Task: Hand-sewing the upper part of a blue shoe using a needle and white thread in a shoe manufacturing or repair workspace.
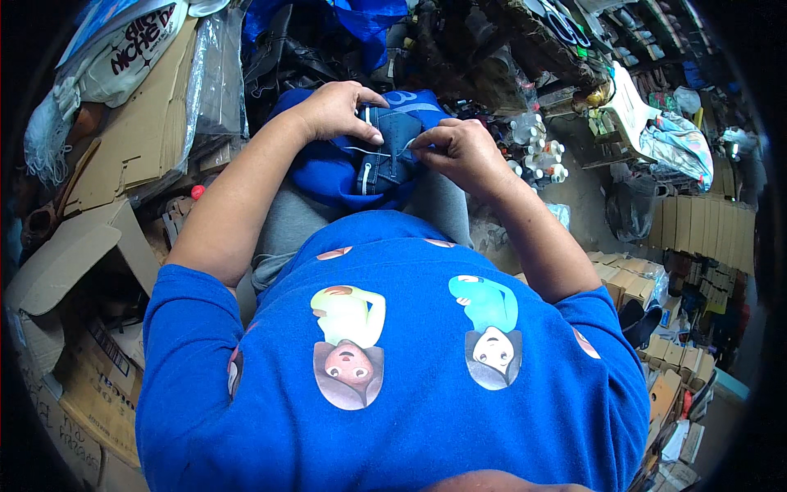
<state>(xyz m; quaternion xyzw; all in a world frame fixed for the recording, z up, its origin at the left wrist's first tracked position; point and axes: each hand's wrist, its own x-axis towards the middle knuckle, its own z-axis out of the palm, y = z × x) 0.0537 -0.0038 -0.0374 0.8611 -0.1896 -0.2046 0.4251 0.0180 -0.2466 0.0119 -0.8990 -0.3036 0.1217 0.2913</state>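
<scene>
Half open at left hand (334,112), thumb and forefinger spread apart over the left side of a dark blue stitched piece (399,129); cannot tell whether gripped by the fingers out of sight. Pinched at right hand (467,153), thumb to forefinger, apparently on a thin white cord (367,152); too small to tell exactly where along it. Crossed by that cord, edged with white strips (365,178), possibly part of a shoe. Lying on a bunched blue cloth (316,172), in the lap over grey trousers (287,217). Looks light and fabric-like: probably soft across the middle, stiffer along the stitched edges, not fragile, not very slippery. Best steadied by a stitched side edge; best to pinch the cord near its end, likely floppy and easy to lose. Set with long axis running roughly away from the body, leaning slightly right at the far end. Cannot tell front from back, partly covered by the hands. Flanked farther out by white bottles (544,161) at right, flattened cardboard (152,113) at left.
</scene>
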